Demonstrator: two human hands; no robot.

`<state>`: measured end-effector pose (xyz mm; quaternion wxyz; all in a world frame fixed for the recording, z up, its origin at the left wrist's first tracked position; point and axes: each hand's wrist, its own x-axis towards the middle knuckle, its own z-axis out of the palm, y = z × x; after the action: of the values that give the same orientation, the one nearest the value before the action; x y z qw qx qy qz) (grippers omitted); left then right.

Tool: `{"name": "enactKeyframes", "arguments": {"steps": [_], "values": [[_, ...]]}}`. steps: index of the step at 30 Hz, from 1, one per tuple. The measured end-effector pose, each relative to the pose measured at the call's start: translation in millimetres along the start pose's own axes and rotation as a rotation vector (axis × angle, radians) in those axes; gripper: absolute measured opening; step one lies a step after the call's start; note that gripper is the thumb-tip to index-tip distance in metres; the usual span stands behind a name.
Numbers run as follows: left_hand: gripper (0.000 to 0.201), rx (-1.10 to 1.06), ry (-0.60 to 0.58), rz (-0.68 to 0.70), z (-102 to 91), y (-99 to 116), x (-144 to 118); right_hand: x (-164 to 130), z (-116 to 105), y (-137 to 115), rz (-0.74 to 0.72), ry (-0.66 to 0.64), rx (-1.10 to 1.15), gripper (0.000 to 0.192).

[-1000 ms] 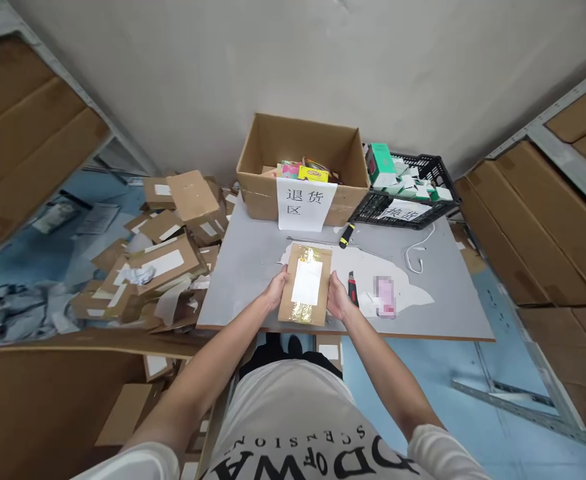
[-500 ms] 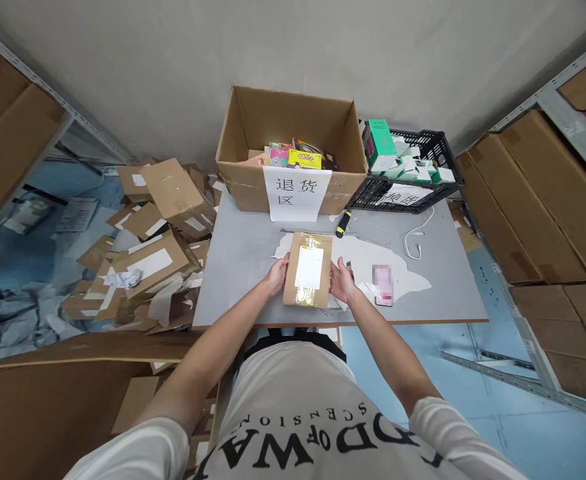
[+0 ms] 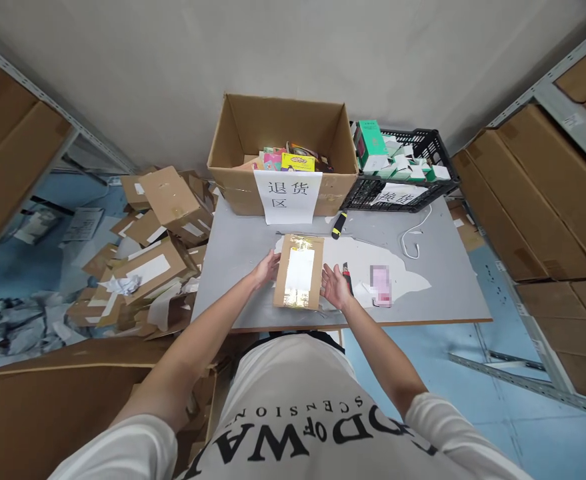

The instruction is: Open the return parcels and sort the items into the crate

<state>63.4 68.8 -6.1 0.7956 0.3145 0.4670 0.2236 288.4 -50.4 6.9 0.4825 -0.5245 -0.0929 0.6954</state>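
Observation:
A brown cardboard parcel point(image 3: 283, 277) with a white label and shiny yellowish tape lies on the grey table point(image 3: 237, 267), in front of me. My left hand point(image 3: 267, 268) is beside its left edge, fingers apart, holding nothing. On the other side, my right hand point(image 3: 336, 287) is open with spread fingers close to the parcel's right edge. A red and black box cutter point(image 3: 347, 277) lies just right of that hand. Farther right is a pink phone-like item point(image 3: 381, 283), partly blurred out.
Behind the parcel stand a large open carton point(image 3: 237, 190) of small colourful boxes and a black crate point(image 3: 373, 199) with green and white boxes. A yellow and black cutter point(image 3: 339, 225) and a white cable point(image 3: 407, 241) lie nearby. Discarded cartons point(image 3: 173, 200) pile up at left.
Both hands have let go of the parcel and opened, moving slightly outward from its sides. The parcel now rests on the table. The view has shifted a little.

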Motion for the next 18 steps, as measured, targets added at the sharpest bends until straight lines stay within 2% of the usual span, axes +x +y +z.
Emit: {"name": "enactKeyframes", "arguments": {"steps": [3, 6, 9, 12, 15, 18], "values": [[0.067, 0.042, 0.07, 0.051, -7.4, 13.2, 17.8, -12.0, -8.3, 17.3, -0.028, 0.091, 0.05, 0.066], [0.075, 0.121, 0.074, 0.107, -6.7, 33.3, 38.3, -32.4, -11.7, 39.6, -0.014, 0.144, 0.131, 0.063], [0.085, 0.234, -0.002, 0.11, -1.4, 54.5, 57.9, -53.4, -9.5, 62.2, 0.053, 0.125, 0.262, 0.063], [0.095, 0.338, -0.096, 0.053, 3.8, 70.8, 74.6, -66.8, -4.1, 77.1, 0.154, 0.01, 0.393, 0.069], [0.103, 0.425, -0.168, -0.008, 7.6, 80.3, 88.6, -70.4, 0.4, 80.4, 0.189, -0.056, 0.49, 0.076], [0.101, 0.514, -0.228, -0.058, 9.6, 83.7, 100.5, -68.3, 1.1, 77.0, 0.155, -0.032, 0.553, 0.081]]}}
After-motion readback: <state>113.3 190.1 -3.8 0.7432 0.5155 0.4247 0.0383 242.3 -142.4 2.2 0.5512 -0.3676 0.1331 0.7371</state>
